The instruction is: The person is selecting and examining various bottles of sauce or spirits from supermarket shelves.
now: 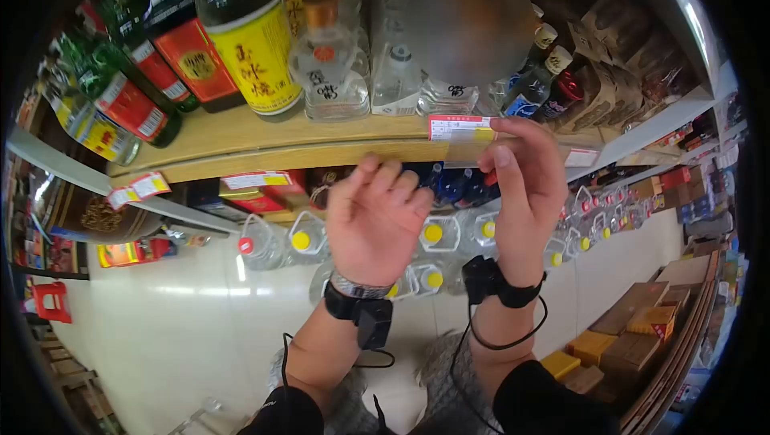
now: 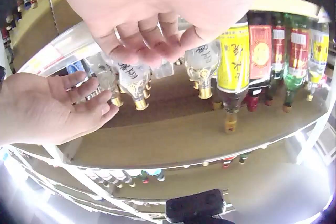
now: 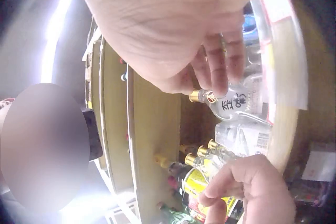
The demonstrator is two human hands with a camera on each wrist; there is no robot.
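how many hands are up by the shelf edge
2. The left hand is just below the wooden shelf, fingers loosely curled, holding nothing. The right hand is beside it, fingertips up at the price tag on the shelf edge.

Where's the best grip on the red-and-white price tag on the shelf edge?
Probably pinch the price tag by its lower edge, from the front and below: it lies flat against the shelf edge, bottles stand just above, and the right hand is at its right end.
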